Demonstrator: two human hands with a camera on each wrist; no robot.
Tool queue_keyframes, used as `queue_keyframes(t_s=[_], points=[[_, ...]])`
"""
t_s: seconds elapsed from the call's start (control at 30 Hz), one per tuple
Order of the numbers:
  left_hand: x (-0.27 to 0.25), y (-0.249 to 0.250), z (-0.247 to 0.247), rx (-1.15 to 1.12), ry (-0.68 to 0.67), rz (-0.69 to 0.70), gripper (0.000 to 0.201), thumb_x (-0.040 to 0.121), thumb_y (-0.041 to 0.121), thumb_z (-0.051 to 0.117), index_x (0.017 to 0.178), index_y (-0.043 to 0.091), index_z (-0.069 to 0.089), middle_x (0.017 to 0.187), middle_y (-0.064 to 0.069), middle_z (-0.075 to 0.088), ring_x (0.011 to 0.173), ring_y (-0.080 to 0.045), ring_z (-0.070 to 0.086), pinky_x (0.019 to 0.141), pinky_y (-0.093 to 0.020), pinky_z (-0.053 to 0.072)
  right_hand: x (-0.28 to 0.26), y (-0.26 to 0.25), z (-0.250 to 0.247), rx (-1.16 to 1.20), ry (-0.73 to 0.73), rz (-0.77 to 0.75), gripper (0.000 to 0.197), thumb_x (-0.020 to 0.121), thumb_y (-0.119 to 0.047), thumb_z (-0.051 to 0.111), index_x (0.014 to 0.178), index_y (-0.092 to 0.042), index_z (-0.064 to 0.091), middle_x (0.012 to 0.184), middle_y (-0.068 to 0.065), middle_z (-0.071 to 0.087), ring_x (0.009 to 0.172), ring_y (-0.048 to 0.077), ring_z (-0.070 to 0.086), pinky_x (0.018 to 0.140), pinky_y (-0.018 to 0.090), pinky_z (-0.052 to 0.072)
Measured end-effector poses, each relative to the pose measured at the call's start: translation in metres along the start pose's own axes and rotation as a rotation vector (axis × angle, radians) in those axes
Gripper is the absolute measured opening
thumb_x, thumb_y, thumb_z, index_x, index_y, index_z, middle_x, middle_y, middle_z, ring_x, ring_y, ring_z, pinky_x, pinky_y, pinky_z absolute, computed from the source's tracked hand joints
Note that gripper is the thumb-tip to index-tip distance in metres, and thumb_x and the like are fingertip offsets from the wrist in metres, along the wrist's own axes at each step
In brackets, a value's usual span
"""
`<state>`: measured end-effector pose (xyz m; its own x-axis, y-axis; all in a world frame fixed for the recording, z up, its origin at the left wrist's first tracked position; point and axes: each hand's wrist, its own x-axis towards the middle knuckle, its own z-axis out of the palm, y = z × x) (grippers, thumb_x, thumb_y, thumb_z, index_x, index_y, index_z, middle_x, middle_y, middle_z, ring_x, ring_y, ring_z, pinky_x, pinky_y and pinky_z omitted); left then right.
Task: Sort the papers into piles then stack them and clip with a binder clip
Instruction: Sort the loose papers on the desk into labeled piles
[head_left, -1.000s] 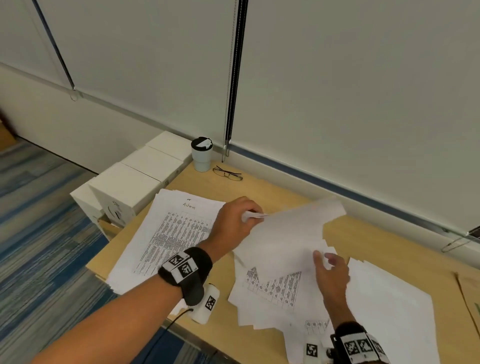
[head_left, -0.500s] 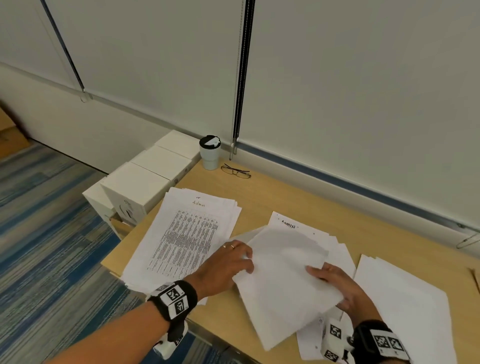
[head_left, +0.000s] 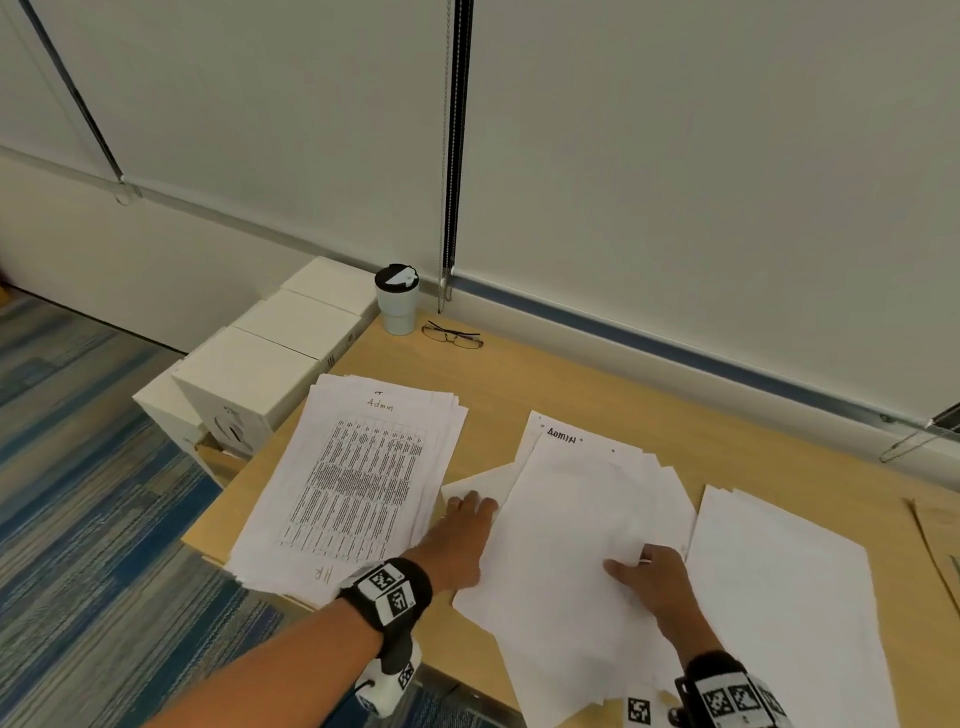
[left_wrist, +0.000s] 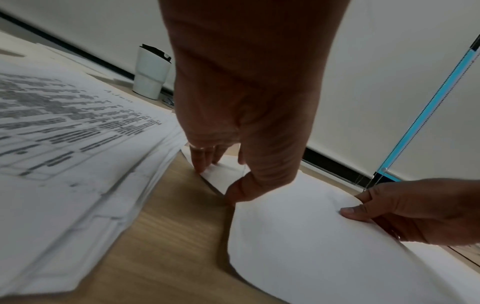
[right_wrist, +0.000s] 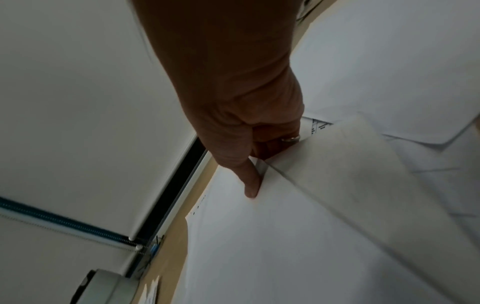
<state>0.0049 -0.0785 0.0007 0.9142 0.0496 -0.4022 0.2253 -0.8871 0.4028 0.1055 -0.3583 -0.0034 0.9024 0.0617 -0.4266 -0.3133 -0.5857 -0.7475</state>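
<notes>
Three paper piles lie on the wooden table (head_left: 519, 374). The left pile (head_left: 358, 478) shows a printed table with "Admin" written on top. The middle pile (head_left: 571, 545) has a blank sheet uppermost, and an "Admin" sheet peeks out behind it. The right pile (head_left: 779, 587) is blank. My left hand (head_left: 467, 519) rests with fairly straight fingers on a sheet corner at the middle pile's left edge, and its thumb (left_wrist: 239, 191) touches the raised sheets. My right hand (head_left: 639, 564) pinches the right edge of the top sheets (right_wrist: 285, 236), thumb (right_wrist: 250, 185) on top. No binder clip is in view.
A white tumbler (head_left: 397, 301) and a pair of glasses (head_left: 451, 335) stand at the back by the wall. White boxes (head_left: 260, 374) sit off the table's left end. A brown envelope (head_left: 940, 545) lies at the far right. The left pile overhangs the front edge.
The sheet my left hand held up a second ago has come down onto the middle pile. My left hand has dropped to that pile's left edge, and my right hand has taken its right edge.
</notes>
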Motion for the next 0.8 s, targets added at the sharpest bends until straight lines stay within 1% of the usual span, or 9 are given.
queue_keyframes(t_s=[0.1, 0.2, 0.3, 0.4, 0.5, 0.57, 0.63, 0.7, 0.8], points=[[0.012, 0.009, 0.002, 0.008, 0.05, -0.003, 0.078, 0.087, 0.01, 0.072, 0.152, 0.017, 0.028, 0.155, -0.009, 0.026, 0.147, -0.037, 0.027, 0.111, -0.048, 0.047, -0.003, 0.004, -0.022, 0.099, 0.045, 0.006, 0.019, 0.075, 0.001, 0.088, 0.091, -0.003, 0.078, 0.09, 0.013, 0.078, 0.087, 0.035, 0.074, 0.077, 0.045, 0.062], [0.024, 0.023, 0.0, -0.02, 0.152, -0.072, 0.064, 0.098, 0.033, 0.062, 0.151, 0.014, 0.031, 0.158, -0.013, 0.025, 0.148, -0.039, 0.027, 0.114, -0.049, 0.042, -0.006, 0.01, -0.058, 0.221, 0.11, 0.046, 0.032, 0.072, 0.012, 0.084, 0.1, -0.001, 0.076, 0.097, 0.017, 0.078, 0.091, 0.037, 0.073, 0.082, 0.047, 0.061], [0.034, 0.038, 0.0, -0.066, 0.212, -0.204, 0.082, 0.094, 0.057, 0.06, 0.153, 0.01, 0.029, 0.16, -0.017, 0.025, 0.147, -0.043, 0.029, 0.114, -0.052, 0.041, -0.01, 0.026, -0.107, 0.345, 0.228, 0.073, 0.046, 0.07, 0.021, 0.077, 0.112, 0.004, 0.07, 0.105, 0.02, 0.074, 0.096, 0.04, 0.07, 0.089, 0.054, 0.057], [0.041, 0.047, 0.007, -0.021, 0.191, -0.294, 0.1, 0.084, 0.068, 0.066, 0.154, 0.009, 0.026, 0.163, -0.019, 0.023, 0.149, -0.042, 0.027, 0.115, -0.054, 0.037, -0.01, 0.06, -0.151, 0.404, 0.396, 0.137, 0.05, 0.069, 0.023, 0.073, 0.116, 0.008, 0.066, 0.116, 0.028, 0.069, 0.106, 0.047, 0.066, 0.092, 0.057, 0.053], [0.048, 0.057, 0.011, -0.003, 0.204, -0.311, 0.098, 0.08, 0.065, 0.073, 0.149, 0.008, 0.032, 0.159, -0.017, 0.029, 0.147, -0.04, 0.031, 0.113, -0.054, 0.037, -0.018, 0.09, -0.178, 0.364, 0.512, 0.254, 0.044, 0.07, 0.025, 0.07, 0.111, 0.013, 0.064, 0.114, 0.029, 0.067, 0.101, 0.046, 0.064, 0.087, 0.052, 0.051], [0.053, 0.064, 0.01, -0.042, 0.211, -0.311, 0.093, 0.08, 0.055, 0.079, 0.146, 0.008, 0.035, 0.152, -0.015, 0.035, 0.143, -0.038, 0.036, 0.11, -0.052, 0.042, -0.026, 0.111, -0.187, 0.336, 0.542, 0.324, 0.036, 0.069, 0.024, 0.07, 0.103, 0.015, 0.064, 0.107, 0.028, 0.067, 0.09, 0.038, 0.06, 0.079, 0.046, 0.049], [0.058, 0.07, 0.008, -0.103, 0.207, -0.338, 0.094, 0.078, 0.045, 0.086, 0.145, 0.006, 0.033, 0.149, -0.016, 0.038, 0.137, -0.037, 0.044, 0.105, -0.048, 0.05, -0.028, 0.14, -0.187, 0.295, 0.568, 0.386, 0.041, 0.062, 0.017, 0.076, 0.1, 0.014, 0.063, 0.106, 0.029, 0.068, 0.086, 0.037, 0.06, 0.074, 0.045, 0.05], [0.06, 0.073, 0.004, -0.213, 0.193, -0.387, 0.099, 0.075, 0.034, 0.091, 0.147, 0.004, 0.03, 0.148, -0.019, 0.04, 0.131, -0.037, 0.054, 0.1, -0.044, 0.054, -0.028, 0.163, -0.184, 0.223, 0.591, 0.437, 0.065, 0.049, 0.003, 0.081, 0.109, 0.012, 0.057, 0.111, 0.03, 0.067, 0.094, 0.042, 0.064, 0.075, 0.048, 0.055], [0.063, 0.066, 0.002, -0.425, 0.173, -0.422, 0.093, 0.071, 0.019, 0.095, 0.142, 0.003, 0.037, 0.139, -0.018, 0.057, 0.126, -0.036, 0.061, 0.096, -0.04, 0.054, -0.041, 0.148, -0.173, 0.133, 0.694, 0.501, 0.085, 0.064, 0.009, 0.082, 0.135, 0.007, 0.037, 0.135, 0.035, 0.05, 0.125, 0.051, 0.051, 0.091, 0.053, 0.05]])
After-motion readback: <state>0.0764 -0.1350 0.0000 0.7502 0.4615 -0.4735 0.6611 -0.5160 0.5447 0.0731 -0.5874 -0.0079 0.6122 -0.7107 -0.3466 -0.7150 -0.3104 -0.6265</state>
